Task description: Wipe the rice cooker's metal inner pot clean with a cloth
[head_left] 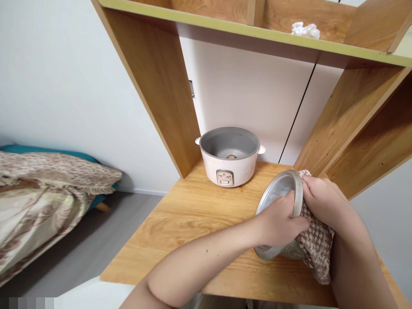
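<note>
Wooden table [174, 223] spreads beneath both grips. Left grip [283, 219] is closed over the rim of a tilted metal pot [278, 189]; right grip [323, 195] clasps patterned cloth [318, 246] against its outside. Beyond them, leftward, sits an open-topped pale cooker [230, 166].

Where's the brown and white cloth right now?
In the head view, the brown-and-white houndstooth cloth is at the lower right, bunched under the right hand against the metal pot's outside, right of the rice cooker.
</note>
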Motion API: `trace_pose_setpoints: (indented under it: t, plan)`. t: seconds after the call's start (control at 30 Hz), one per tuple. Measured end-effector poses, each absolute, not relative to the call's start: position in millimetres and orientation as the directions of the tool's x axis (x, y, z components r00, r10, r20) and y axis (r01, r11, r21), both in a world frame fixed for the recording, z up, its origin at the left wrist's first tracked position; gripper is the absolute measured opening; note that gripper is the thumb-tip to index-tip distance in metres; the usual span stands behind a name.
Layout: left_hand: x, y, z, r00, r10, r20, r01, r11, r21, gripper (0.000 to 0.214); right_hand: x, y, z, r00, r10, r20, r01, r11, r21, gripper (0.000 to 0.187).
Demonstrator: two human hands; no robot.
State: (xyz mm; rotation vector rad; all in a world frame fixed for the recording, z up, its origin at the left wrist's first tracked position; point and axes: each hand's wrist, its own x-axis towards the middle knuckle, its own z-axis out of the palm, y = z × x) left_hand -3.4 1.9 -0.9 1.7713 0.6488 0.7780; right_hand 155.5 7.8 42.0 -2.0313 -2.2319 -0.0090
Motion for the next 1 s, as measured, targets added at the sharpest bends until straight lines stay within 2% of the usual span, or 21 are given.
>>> trace_pose_setpoints:
  t: [0.3, 0.73, 1.0]
  plan:
    - [-3.2, 1.5, -2.0, 0.636, 0.738, 0.225, 0.04, -0.322, 0.946, 0.048, 155.8, 8.8, 41.4, -0.095, 0.99, 0.103, 0.992, 0.103, -0.078, 0.036]
    - [-3.3, 0.8, -5.5, 0.642, 0.742, 0.19, 0.075, -0.308, 0.948, 0.05, 156.8, 12.2, 42.2, -0.097, 0.989, 0.109, 0.989, 0.109, -0.104, 0.039]
    - [-3.7, -1.0, -0.5, 0.635, 0.748, 0.193, 0.063, -0.299, 0.952, 0.047, 153.2, 6.0, 40.6, -0.118, 0.984, 0.13, 0.993, 0.119, 0.003, 0.028]
